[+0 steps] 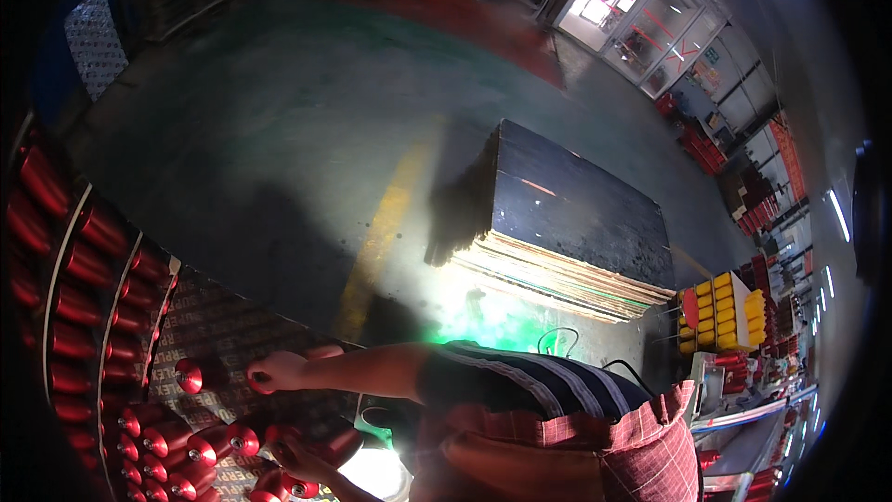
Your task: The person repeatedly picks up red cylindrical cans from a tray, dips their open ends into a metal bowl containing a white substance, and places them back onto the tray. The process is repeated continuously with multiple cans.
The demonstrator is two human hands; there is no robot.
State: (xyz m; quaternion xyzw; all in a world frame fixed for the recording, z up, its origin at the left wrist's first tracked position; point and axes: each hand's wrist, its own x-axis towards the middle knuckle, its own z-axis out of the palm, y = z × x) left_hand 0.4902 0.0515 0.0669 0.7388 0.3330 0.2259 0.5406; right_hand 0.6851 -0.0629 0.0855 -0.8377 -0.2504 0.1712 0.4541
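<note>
My right hand [279,373] reaches out over a brown printed board [223,330], its fingers curled closed. A touch of red shows at the fingers, but I cannot make out what they hold. Just left of it a red roller [189,376] stands apart with its pale metal end up. Lower down, my left hand [302,461] is closed on a dark red roller [336,440], partly in shadow. Around that hand, several more red rollers [200,448] with metal ends crowd the board.
Stacked red rollers [72,302] with pale strips between rows fill the left side. A stack of dark-topped boards [581,209] stands on the floor beyond my right arm. Yellow rollers [714,314] are piled at the right. A brightly lit white object [383,476] sits near my body.
</note>
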